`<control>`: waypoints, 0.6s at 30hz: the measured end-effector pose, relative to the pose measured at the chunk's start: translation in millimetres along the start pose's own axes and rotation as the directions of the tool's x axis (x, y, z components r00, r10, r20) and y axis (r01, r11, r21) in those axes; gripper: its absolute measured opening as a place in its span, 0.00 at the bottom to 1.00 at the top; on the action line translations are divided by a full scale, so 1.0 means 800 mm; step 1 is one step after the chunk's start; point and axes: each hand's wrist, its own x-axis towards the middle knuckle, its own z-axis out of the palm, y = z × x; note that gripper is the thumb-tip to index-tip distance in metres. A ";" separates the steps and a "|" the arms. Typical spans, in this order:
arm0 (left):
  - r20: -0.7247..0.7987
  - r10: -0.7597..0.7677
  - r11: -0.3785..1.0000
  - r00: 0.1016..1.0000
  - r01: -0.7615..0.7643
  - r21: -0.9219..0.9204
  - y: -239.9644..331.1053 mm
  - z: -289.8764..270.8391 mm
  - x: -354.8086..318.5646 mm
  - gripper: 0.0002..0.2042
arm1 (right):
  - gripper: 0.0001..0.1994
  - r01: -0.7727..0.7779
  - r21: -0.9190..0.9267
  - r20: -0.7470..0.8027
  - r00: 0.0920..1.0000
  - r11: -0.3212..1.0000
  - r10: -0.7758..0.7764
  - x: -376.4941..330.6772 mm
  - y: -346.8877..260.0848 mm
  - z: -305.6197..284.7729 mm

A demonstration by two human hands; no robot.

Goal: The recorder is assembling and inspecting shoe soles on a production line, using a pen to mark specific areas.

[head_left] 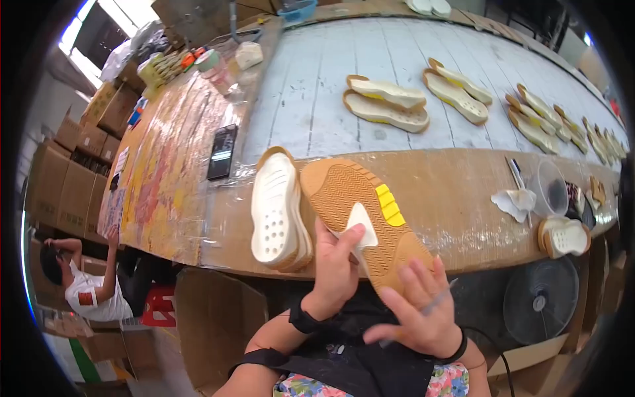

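Note:
A tan rubber shoe sole [337, 192] with a zigzag tread, a yellow side patch and a white piece in its middle is tilted up before me, tread toward me. My left hand [336, 264] grips it at the waist, the thumb pressing on the white piece. Slightly smeared by motion, my right hand [423, 308] has its fingers spread at the sole's lower end; whether it touches the sole I cannot tell. Greyish material clings to a finger of that hand. Just left of the held sole, a stack of white-and-tan soles [274, 205] lies on the cardboard-covered table edge [456, 198].
Pairs of soles [387, 102] stand in a row across the white tabletop [317, 66]. A phone [222, 152] lies to the left. On the right are a clear plastic tub [550, 185], a brush [514, 173] and another sole stack [565, 237], above a fan [539, 301]. A person [92, 284] sits at far left.

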 end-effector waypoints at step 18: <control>0.190 0.631 0.359 0.752 -0.500 0.788 0.092 -0.114 -0.017 0.08 | 0.24 -0.365 0.929 0.308 0.674 -0.059 0.671 0.114 0.001 0.115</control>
